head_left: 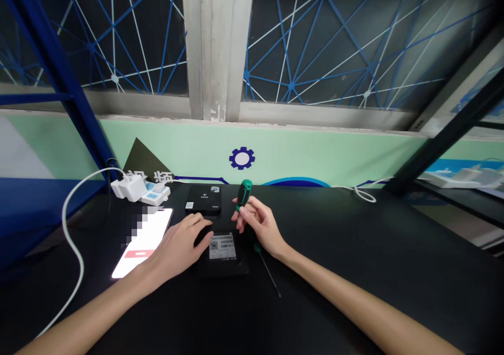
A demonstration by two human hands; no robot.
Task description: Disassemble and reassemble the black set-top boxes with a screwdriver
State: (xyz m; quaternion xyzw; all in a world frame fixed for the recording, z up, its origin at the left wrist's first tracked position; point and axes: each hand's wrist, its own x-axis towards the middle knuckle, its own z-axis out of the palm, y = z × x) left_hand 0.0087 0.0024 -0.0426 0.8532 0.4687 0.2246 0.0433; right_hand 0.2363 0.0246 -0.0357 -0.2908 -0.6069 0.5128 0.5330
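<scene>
A green and black screwdriver [244, 193] stands handle-up in my right hand [262, 223], its handle pinched between thumb and fingers. Its tip is hidden. Just left of that hand lies a flat black device [224, 268] with a white printed label [222, 247] on its upper face. My left hand [187, 239] is at the device's upper left edge, fingers stretched out and thumb apart; whether it presses on the device I cannot tell. Beneath my right wrist, a second screwdriver [269, 272] with a long thin shaft lies on the table, its handle mostly covered.
Behind my hands is a black box [203, 198] with a small white sticker. A lit phone [147, 242] lies left of my left hand. White plugs and a power strip [155, 193] sit at the back left, with a white cable [71, 234] curving over the black table [354, 244].
</scene>
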